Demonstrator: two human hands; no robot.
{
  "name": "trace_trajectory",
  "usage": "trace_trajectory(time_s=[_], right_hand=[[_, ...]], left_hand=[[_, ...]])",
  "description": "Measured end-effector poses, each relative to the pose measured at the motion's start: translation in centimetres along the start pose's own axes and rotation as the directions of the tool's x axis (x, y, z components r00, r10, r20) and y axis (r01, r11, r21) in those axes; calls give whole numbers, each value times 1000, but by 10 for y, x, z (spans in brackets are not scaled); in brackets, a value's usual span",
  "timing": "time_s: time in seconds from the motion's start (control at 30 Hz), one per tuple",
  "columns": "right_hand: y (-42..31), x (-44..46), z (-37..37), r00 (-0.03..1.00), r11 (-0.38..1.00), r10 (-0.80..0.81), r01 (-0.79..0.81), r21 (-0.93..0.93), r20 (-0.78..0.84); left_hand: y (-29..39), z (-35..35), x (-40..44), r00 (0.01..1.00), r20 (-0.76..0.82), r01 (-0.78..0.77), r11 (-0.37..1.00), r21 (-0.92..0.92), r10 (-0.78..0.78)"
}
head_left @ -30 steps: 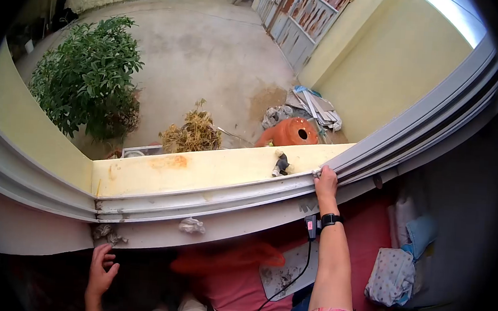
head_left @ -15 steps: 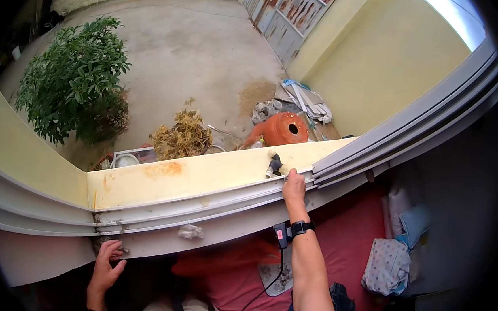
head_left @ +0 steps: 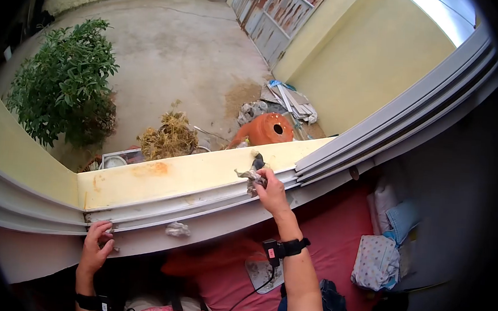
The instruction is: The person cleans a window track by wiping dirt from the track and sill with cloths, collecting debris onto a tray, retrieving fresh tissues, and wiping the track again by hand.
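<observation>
My right hand (head_left: 272, 192) is closed on a dirty, crumpled grey cloth (head_left: 251, 181), held over the window track (head_left: 199, 201) near the sliding panes' edge. Just beyond the cloth, a small dark object with pale ends (head_left: 258, 159) sits on the yellow outer ledge, partly hidden. At the track's left corner is my left hand (head_left: 97, 246), its thumb and fingers apart and its fingertips against the frame's edge. Beside its thumb lies a small greyish scrap, hard to make out. Between my hands, a crumpled white wad (head_left: 178, 229) rests on the inner sill.
Sliding window panes (head_left: 403, 103) are stacked on the right. Outside are a leafy bush (head_left: 64, 79), a dry plant (head_left: 169, 138), an orange clay pot (head_left: 268, 131) and scrap boards. A red-covered surface (head_left: 335, 236) and folded fabric (head_left: 375, 262) lie below the sill.
My right hand has come away from the pane's edge and moved left, bringing the grey cloth into sight. My left hand has risen slightly onto the frame. The view has shifted a little.
</observation>
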State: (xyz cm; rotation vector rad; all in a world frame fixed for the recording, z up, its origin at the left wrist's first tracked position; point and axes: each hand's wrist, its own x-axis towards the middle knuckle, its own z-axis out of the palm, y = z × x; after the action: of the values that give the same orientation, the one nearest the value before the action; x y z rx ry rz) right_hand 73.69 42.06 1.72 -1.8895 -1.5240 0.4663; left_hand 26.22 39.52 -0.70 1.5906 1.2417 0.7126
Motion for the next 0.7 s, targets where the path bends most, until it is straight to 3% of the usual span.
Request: trace_trajectory(time_s=[0.13,0.4,0.47,0.5,0.57,0.7], right_hand=[[82,19,-56,983,940,39,-96,-326,-178],[124,46,-57,999,806,46,-28,-591,15],[131,51,-50,1000,673,-12,0,-740,-11],[127,54,-49,1000,675,-12,0,-738,-10],[118,57,-42,998,405,65,-11,-914,17],[131,62,-36,997,373,37,54,-926,73]], left_hand=[[-1,5,-1,999,17,28,999,44,-29],[3,10,-5,999,-27,39,996,75,-37],[4,10,-6,999,-27,39,995,88,-37],[5,11,-6,999,-29,39,994,98,-37],[5,11,-6,999,-35,44,993,112,-41],[3,8,-7,998,-36,57,994,93,-54]])
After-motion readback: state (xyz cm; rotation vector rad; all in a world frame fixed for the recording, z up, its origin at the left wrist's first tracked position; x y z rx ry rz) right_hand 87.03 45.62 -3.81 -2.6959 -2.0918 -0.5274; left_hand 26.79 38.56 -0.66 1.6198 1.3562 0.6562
